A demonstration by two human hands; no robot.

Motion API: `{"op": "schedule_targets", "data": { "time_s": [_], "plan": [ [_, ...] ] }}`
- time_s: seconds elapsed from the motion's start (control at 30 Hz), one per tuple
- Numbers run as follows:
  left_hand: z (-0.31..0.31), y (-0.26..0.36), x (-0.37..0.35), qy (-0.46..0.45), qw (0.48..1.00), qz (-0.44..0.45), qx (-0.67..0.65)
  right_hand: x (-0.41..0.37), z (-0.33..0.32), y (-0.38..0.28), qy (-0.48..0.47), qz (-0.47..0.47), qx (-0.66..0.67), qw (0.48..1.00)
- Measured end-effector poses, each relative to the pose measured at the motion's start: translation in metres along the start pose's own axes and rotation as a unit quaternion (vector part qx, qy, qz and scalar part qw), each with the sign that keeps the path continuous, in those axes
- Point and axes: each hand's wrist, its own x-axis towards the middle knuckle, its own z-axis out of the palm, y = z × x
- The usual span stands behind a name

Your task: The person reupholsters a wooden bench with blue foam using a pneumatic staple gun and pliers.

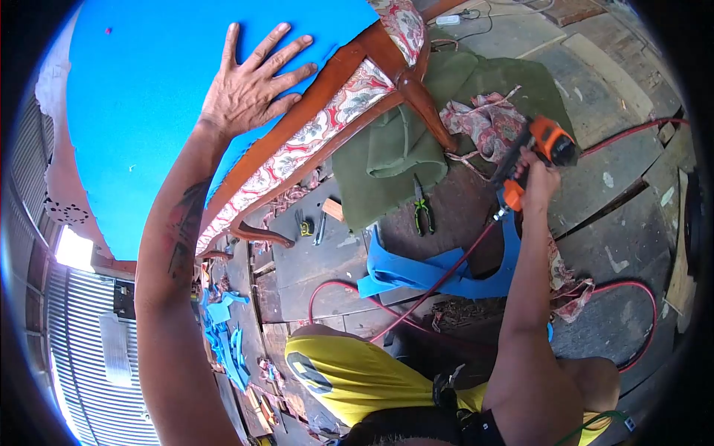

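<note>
Setting: worn plank floor [595, 215], strewn with scraps, seen from above.
Tool: orange staple gun [547, 145], held low beside a floral scrap [487, 123].
Grip: our right hand [537, 182] is closed around its handle.
Line: red hose [446, 275] trails from the gun across the planks.
Other hand: our left hand [249, 85] lies flat on the blue sheet [149, 111], fingers spread, holding nothing.
Adjoining: wooden chair frame [327, 82], touching the fingertips.
Between: green cloth [401, 149], pliers [423, 208], blue offcuts [424, 271].

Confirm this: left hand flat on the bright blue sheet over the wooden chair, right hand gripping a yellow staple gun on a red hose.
Wrong colour. In the head view the right hand grips an orange and black staple gun, not yellow; its red hose and the left hand flat on the bright blue sheet are as stated.
</note>
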Motion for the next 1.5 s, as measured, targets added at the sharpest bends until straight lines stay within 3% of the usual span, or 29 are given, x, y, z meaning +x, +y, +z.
{"op": "schedule_targets", "data": {
  "time_s": [0.07,0.13,0.2,0.3,0.37,0.43,0.5,0.7,0.77,0.9,1.03,1.1,1.5],
  "plan": [
    [0.003,0.004,0.001,0.001,1.000,-0.014,0.011,-0.035,0.048,-0.038,-0.083,0.002,0.021,0.996],
    [0.002,0.005,0.002,0.002,0.999,-0.026,0.025,-0.049,0.075,-0.044,-0.243,0.011,0.044,0.969],
    [0.001,0.006,0.002,0.012,0.999,-0.033,0.014,-0.071,0.106,-0.057,-0.340,0.035,0.036,0.939],
    [0.001,0.006,0.002,0.016,0.999,-0.036,0.009,-0.098,0.135,-0.048,-0.415,-0.095,-0.044,0.904],
    [0.002,0.007,0.002,0.016,0.999,-0.038,0.006,-0.098,0.149,-0.030,-0.446,-0.321,-0.102,0.830],
    [0.002,0.006,0.002,0.018,0.999,-0.041,0.004,-0.100,0.163,-0.016,-0.443,-0.451,-0.119,0.766],
    [0.003,0.005,0.002,0.012,0.999,-0.041,-0.012,-0.104,0.172,-0.021,-0.453,-0.472,-0.132,0.744],
    [0.008,0.003,0.000,0.024,0.999,-0.041,-0.024,-0.100,0.191,-0.024,-0.418,-0.495,-0.113,0.753],
    [0.010,0.005,0.000,0.034,0.998,-0.041,-0.027,-0.097,0.196,-0.025,-0.460,-0.464,-0.108,0.749],
    [0.006,0.004,0.002,0.049,0.998,-0.037,-0.018,-0.101,0.201,-0.023,-0.449,-0.469,-0.115,0.752],
    [0.000,0.004,0.001,0.004,0.999,-0.049,-0.007,-0.105,0.202,-0.020,-0.430,-0.496,-0.097,0.748],
    [-0.007,0.001,0.004,-0.009,0.996,-0.012,-0.083,-0.106,0.202,-0.021,-0.419,-0.501,-0.086,0.753],
    [-0.004,0.001,0.005,0.012,0.996,-0.016,-0.091,-0.087,0.203,-0.016,-0.441,-0.490,-0.134,0.740]
  ]
}}
